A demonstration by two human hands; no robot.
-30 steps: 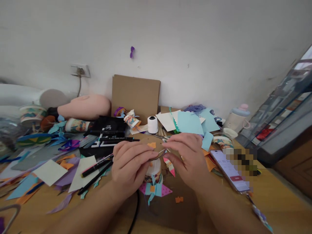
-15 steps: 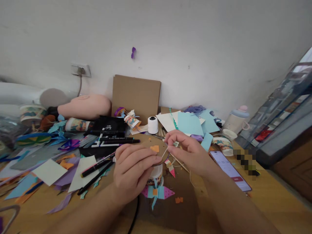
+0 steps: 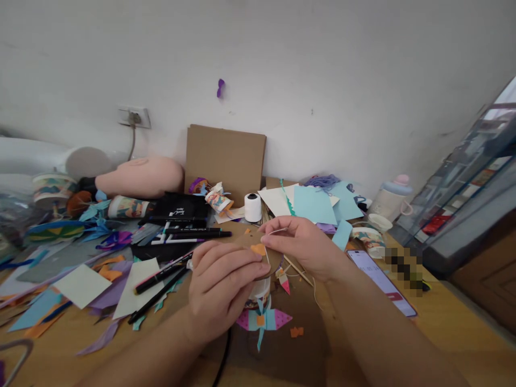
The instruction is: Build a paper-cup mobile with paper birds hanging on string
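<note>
My left hand (image 3: 220, 293) is closed over the left side of a round piece of brown cardboard (image 3: 245, 239), its fingertips pressed near one end of a white string (image 3: 266, 258). Under the cardboard shows part of a printed paper cup (image 3: 261, 289); how far the left fingers reach round it is hidden. On the right, my right hand (image 3: 306, 247) pinches the string between thumb and forefinger just above the cardboard. An orange paper scrap (image 3: 258, 249) lies on the cardboard. A blue-and-pink paper cross shape (image 3: 278, 319) hangs at the cup's near side.
Markers (image 3: 161, 277) and paper scraps (image 3: 83, 285) crowd the table's left. Behind the hands stands a white thread spool (image 3: 252, 207). A phone (image 3: 381, 285), another printed cup (image 3: 367, 241) and a bottle (image 3: 389, 200) are on the right. Cardboard sheets (image 3: 226, 156) lean on the wall.
My right hand has moved slightly left and closer to the cardboard, and the string now bends over its fingers. The cardboard has tilted more into view. My left hand is nearly still.
</note>
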